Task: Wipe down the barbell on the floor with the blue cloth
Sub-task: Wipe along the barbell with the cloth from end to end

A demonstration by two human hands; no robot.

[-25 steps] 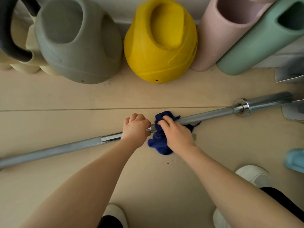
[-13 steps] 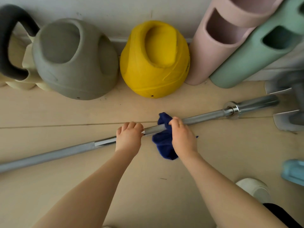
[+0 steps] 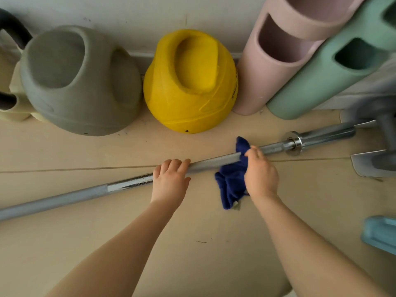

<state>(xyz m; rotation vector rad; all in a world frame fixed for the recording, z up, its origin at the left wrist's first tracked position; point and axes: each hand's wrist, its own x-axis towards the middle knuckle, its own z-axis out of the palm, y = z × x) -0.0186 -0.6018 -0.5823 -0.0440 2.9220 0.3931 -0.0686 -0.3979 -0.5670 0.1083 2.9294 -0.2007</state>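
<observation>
Barbell (image 3: pixel 210 162) lay on the floor (image 3: pixel 192 243), heavy, rigid, slick. My left hand (image 3: pixel 170 182) curled over its shaft, steadying; right hand (image 3: pixel 260 175) pinched the soft blue cloth (image 3: pixel 232 183) around it near the collar.

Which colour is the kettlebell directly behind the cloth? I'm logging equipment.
Yellow: the kettlebell against the wall, seen clearly in the head view.

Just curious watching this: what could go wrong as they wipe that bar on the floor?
The right hand pushes the blue cloth toward the collar, so fingers might knock into it. The barbell is round and held only by the left hand, so it might roll. The cloth's loose tail could drag floor grit onto the bar.
</observation>
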